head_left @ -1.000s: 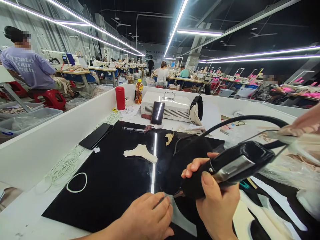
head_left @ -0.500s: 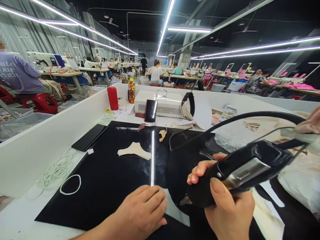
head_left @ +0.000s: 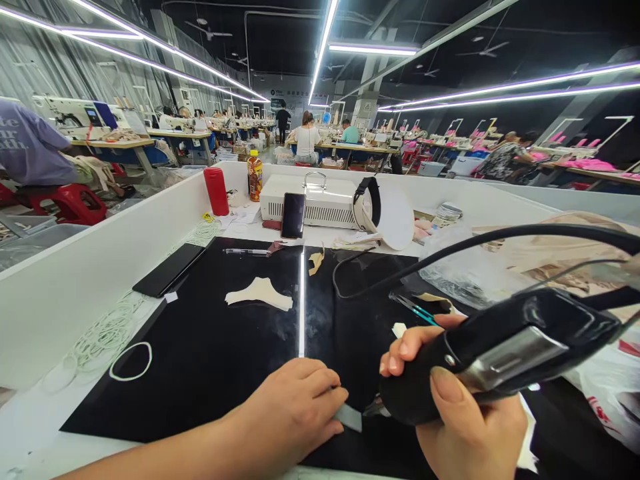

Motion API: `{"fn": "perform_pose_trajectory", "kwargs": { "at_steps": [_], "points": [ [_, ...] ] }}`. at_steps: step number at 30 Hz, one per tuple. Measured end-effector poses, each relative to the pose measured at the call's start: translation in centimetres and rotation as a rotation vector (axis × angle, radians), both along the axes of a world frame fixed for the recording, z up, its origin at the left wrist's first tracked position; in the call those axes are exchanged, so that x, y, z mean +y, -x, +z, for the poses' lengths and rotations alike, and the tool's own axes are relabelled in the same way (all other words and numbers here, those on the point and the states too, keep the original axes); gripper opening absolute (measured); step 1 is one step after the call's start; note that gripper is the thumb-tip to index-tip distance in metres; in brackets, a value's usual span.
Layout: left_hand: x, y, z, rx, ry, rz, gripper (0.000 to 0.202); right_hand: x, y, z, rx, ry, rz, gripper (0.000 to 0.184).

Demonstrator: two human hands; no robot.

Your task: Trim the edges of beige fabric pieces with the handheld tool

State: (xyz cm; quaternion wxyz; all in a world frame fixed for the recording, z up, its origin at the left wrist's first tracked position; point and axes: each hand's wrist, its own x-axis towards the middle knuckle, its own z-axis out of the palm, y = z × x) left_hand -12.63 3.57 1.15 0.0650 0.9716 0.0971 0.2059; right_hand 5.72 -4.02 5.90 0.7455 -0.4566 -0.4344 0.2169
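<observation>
My right hand [head_left: 465,413] is wrapped round a black corded hand tool [head_left: 505,353], a handheld power tool with a silver metal panel. Its small metal tip [head_left: 377,408] points down to the left, near the black work mat. My left hand [head_left: 300,413] is closed over a grey flat piece [head_left: 351,419], fingers on top and thumb at the near side. Only one end of the piece shows, close to the tool's tip; whether they touch I cannot tell. A cream fabric cutout [head_left: 260,293] lies farther back on the black mat [head_left: 200,373].
A phone [head_left: 293,215] leans on a white vented box [head_left: 330,208]. Teal-handled tweezers [head_left: 417,310] lie beyond my right hand, below the thick cable [head_left: 450,247]. Plastic bags [head_left: 463,267] are at right, pale elastic loops [head_left: 105,333] at left. White walls [head_left: 90,293] edge the table.
The tool has moved slightly right with my right hand. Less of the grey piece shows beside my left hand. Tweezers have come into clearer view, and the whole view has shifted slightly.
</observation>
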Motion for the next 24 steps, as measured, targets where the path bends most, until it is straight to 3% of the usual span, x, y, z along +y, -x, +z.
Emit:
{"fn": "perform_pose_trajectory", "kwargs": {
  "at_steps": [7,24],
  "points": [
    [0.1,-1.2,-1.1,-0.076,0.07,-0.022,0.008,-0.4,0.2,-0.1,0.028,-0.016,0.027,0.032],
    [-0.1,-0.7,-2.0,-0.114,0.089,-0.034,0.007,0.0,0.3,-1.3,-0.007,-0.022,0.031,0.031]
  ]
}}
